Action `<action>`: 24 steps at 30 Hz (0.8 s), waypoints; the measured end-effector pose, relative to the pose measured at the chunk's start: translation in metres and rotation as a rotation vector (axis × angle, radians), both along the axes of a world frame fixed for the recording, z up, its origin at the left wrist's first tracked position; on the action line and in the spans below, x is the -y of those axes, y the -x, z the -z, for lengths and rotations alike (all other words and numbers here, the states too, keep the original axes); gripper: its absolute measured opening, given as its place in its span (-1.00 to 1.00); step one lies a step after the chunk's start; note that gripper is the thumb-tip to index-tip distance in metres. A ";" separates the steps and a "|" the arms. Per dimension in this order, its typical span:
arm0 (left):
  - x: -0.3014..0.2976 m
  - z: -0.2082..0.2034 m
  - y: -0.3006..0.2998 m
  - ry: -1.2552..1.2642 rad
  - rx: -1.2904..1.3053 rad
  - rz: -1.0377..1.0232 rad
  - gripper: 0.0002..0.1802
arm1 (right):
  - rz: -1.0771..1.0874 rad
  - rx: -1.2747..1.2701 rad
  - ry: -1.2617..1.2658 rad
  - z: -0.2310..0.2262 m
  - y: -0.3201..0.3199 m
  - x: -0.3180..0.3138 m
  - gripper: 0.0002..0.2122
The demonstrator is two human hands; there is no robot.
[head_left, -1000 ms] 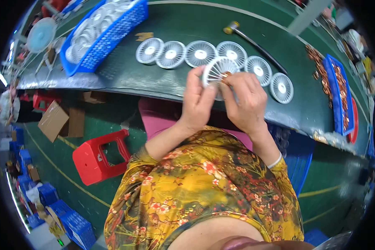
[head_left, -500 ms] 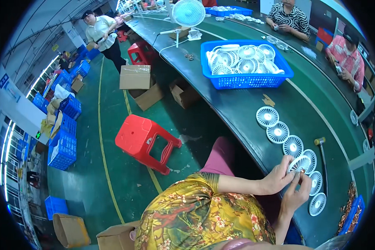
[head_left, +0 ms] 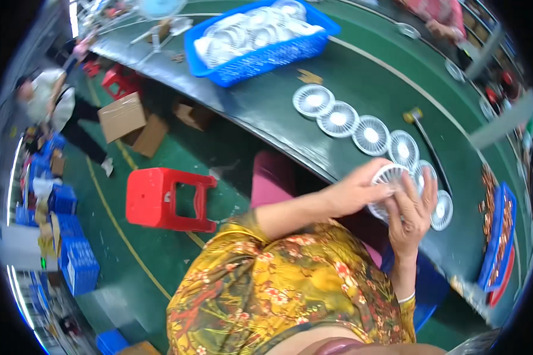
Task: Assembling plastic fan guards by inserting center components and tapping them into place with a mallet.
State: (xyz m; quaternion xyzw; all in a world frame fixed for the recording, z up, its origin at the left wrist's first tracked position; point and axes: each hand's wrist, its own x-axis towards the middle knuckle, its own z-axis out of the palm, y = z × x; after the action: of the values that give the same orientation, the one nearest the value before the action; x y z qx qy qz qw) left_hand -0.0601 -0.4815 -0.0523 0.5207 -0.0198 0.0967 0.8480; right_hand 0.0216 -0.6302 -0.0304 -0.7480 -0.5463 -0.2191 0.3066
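- The left hand (head_left: pixel 361 189) grips a white, spoked round grille (head_left: pixel 389 173) at the table's (head_left: pixel 266 106) near edge; the right hand (head_left: pixel 411 219), fingers spread, meets it.
- Work looks partway: six similar grilles (head_left: pixel 371 135) lie in a row; a holed blue plastic basket (head_left: pixel 266 62) is heaped with more. Which are finished cannot be told.
- Nearby: dark-handled hammer (head_left: pixel 435 151), shiny coppery pieces (head_left: pixel 487 207).
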 end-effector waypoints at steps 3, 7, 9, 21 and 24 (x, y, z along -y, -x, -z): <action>-0.002 -0.016 0.020 -0.082 0.023 0.159 -0.46 | -0.215 -0.009 0.090 -0.024 0.000 0.012 -0.71; 0.004 -0.014 0.023 -0.235 0.057 0.048 -0.47 | -0.304 -0.403 -0.075 -0.006 0.000 0.019 -0.72; 0.006 -0.010 0.021 -0.410 0.104 -0.035 -0.48 | -0.355 -0.637 -0.241 0.012 0.002 0.016 -0.61; -0.003 0.013 0.014 -0.867 0.436 -0.232 -0.47 | -0.389 -1.200 -0.334 0.036 0.005 0.016 -0.60; -0.010 0.018 0.008 -0.875 0.459 -0.300 -0.51 | -0.278 -1.105 -0.154 0.031 -0.006 0.010 -0.60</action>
State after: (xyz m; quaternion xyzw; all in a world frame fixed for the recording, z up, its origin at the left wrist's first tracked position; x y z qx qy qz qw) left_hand -0.0682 -0.4717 -0.0705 0.7893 -0.1692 0.3116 0.5014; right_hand 0.0280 -0.6400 -0.0613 -0.6483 -0.3805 0.2073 0.6261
